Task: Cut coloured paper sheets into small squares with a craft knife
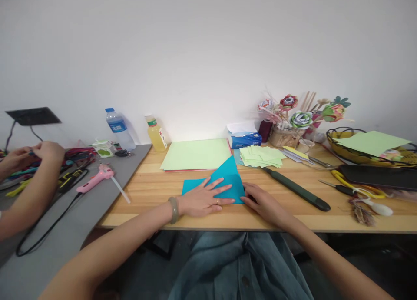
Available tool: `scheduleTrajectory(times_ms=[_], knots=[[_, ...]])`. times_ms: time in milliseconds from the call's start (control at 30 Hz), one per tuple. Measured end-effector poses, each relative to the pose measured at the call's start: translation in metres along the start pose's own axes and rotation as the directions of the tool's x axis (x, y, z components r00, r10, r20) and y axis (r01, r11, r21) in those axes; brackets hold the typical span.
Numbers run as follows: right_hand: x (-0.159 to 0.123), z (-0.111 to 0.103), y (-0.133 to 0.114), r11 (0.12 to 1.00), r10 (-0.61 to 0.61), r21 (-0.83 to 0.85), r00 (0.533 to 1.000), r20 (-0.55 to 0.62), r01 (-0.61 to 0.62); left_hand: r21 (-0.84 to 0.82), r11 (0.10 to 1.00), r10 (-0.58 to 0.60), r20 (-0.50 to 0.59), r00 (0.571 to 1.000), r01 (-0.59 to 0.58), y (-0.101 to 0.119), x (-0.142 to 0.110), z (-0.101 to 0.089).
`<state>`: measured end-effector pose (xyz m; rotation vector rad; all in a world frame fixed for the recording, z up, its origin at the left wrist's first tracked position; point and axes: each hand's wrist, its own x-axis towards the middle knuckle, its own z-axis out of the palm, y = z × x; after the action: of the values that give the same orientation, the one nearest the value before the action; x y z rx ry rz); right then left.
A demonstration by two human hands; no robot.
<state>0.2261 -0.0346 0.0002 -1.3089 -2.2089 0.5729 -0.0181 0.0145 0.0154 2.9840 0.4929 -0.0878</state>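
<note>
A sheet of blue paper (228,169) lies on the wooden table in front of me, with one part folded over into a slanted, pointed shape. Flat on top of it rests my left hand (203,198), fingers spread and pressing the paper down. At the paper's right edge is my right hand (262,200), its fingers bent and its fingertips gripping the lower right corner. Just behind the blue paper lies a stack of light green sheets (198,154), with a pile of small green paper pieces (262,156) to its right.
On the right are a dark green long-handled tool (298,189), a screwdriver-like tool (342,188) and a yellow basket (335,146). Behind stand a tissue pack (244,139), paper flowers (301,120) and a yellow drink bottle (156,135). At left, a pink glue gun (96,178) lies near another person's hands (48,152).
</note>
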Motion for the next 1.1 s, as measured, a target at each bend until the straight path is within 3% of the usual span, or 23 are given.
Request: scheduleTrajectory(times_ms=[700, 967, 1100], knots=[[-0.002, 0.002, 0.0, 0.998, 0.005, -0.068, 1.0, -0.018, -0.006, -0.018, 1.0, -0.017, 0.019, 1.0, 0.017, 0.003, 0.0, -0.003], [-0.005, 0.009, 0.004, 0.973, -0.031, -0.229, 0.989, -0.145, -0.003, -0.029, 0.999, 0.016, 0.018, 1.0, -0.015, 0.002, 0.001, -0.003], [-0.018, 0.017, -0.007, 0.939, -0.131, -0.338, 0.973, -0.191, 0.06, -0.027, 0.999, 0.018, 0.006, 1.0, -0.018, 0.001, 0.0, -0.002]])
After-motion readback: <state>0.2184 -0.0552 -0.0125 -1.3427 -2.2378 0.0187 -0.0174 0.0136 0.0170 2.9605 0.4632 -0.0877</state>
